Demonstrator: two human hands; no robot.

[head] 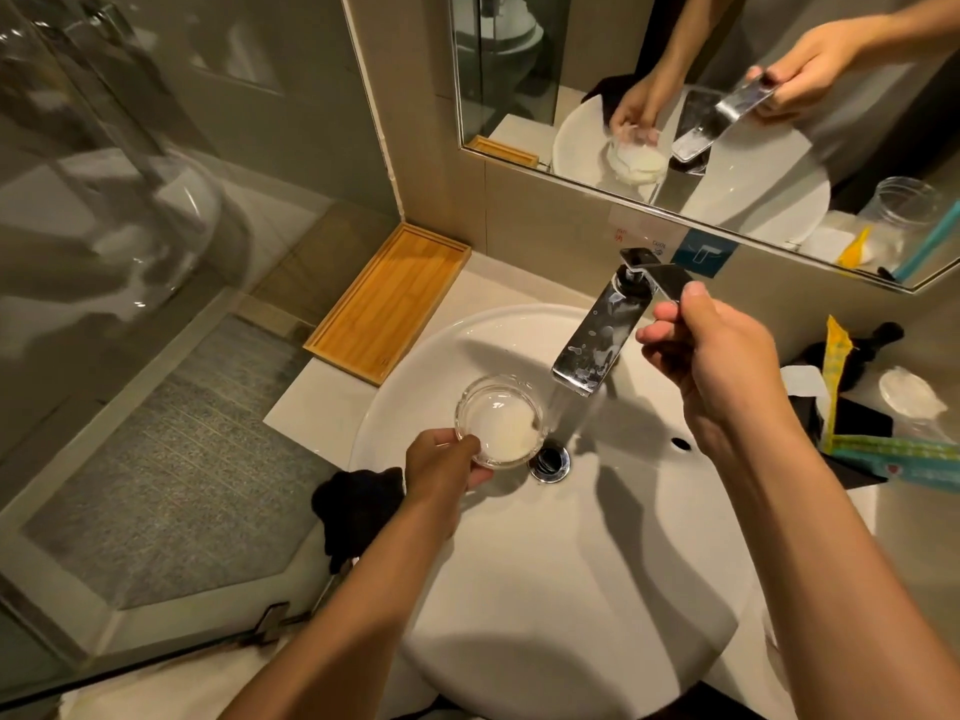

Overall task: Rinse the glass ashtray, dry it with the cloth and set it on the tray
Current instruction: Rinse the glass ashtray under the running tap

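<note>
Left hand (441, 467) fingers are pinching the near rim of the glass ashtray (501, 420), holding it over the sink (597, 589), left of the running faucet (597, 340); right hand (696, 356) is gripping the handle (662, 278).

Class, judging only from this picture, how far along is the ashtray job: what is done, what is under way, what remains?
Done: the left hand has the glass ashtray over the sink. Under way: the right hand is on the tap lever, and water seems to run beside the ashtray. Left: rinsing properly, drying with the dark cloth on the sink's edge, then setting it on the wooden tray.
</note>
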